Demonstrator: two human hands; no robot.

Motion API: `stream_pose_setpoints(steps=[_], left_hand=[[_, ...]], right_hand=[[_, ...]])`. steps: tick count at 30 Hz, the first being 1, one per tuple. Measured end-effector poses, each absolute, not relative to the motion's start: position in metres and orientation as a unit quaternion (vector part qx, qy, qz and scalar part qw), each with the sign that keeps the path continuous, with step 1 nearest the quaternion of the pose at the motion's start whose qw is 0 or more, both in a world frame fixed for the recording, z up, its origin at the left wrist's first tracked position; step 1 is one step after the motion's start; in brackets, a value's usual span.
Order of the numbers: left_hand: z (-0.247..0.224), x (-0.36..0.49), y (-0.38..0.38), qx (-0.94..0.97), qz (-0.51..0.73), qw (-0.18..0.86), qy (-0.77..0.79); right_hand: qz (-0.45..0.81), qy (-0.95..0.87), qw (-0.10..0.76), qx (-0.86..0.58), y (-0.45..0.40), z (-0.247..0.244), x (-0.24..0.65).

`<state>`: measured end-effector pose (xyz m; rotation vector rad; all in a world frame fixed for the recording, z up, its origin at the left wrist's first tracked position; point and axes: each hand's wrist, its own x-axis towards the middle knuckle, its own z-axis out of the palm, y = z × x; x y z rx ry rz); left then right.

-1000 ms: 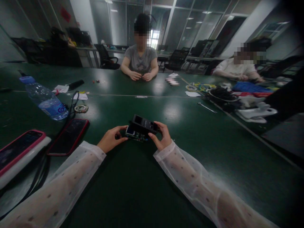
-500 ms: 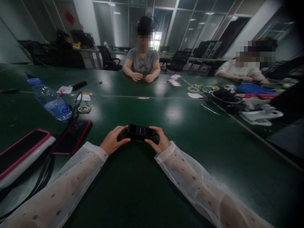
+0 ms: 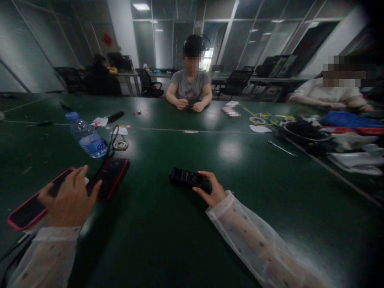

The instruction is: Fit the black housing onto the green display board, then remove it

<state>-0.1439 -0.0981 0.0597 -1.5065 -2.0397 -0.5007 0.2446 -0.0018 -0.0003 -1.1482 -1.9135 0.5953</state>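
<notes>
A small black handheld device with a little screen and buttons lies on the green table. My right hand grips its right end between thumb and fingers. On the left, my left hand hovers with its fingers apart, over the near end of a pink-edged phone that rests on something white. A second phone with a red edge lies just right of that hand, its screen dark. A black cable loop runs beside it.
Behind the phones stands a tilted-looking water bottle, near a coiled bracelet-like ring. A wrench lies to the right, before a heap of cables and tools. One person sits opposite, another at right.
My left hand has let go of the black device and moved left to the phones. My right hand still holds the device. The view has shifted slightly left and up.
</notes>
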Motion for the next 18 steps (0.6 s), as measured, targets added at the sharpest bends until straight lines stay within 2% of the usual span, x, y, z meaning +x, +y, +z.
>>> stream_pose_setpoints(steps=[5,10,13,18], left_hand=[[0.047,-0.181,-0.112,-0.558,-0.194,0.253,-0.766],[0.042,-0.143,-0.090,-0.697,-0.176,0.182,-0.671],[0.046,-0.132,-0.078,-0.711,-0.161,0.121,-0.673],[0.049,-0.151,-0.065,-0.632,-0.178,0.152,-0.739]], right_hand=[[0.232,-0.757,0.403,-0.459,-0.001,-0.001,0.244],[0.233,-0.767,0.385,-0.457,0.000,0.000,0.246],[0.232,-0.765,0.389,-0.457,0.001,0.000,0.246],[0.234,-0.750,0.411,-0.462,0.000,-0.002,0.244]])
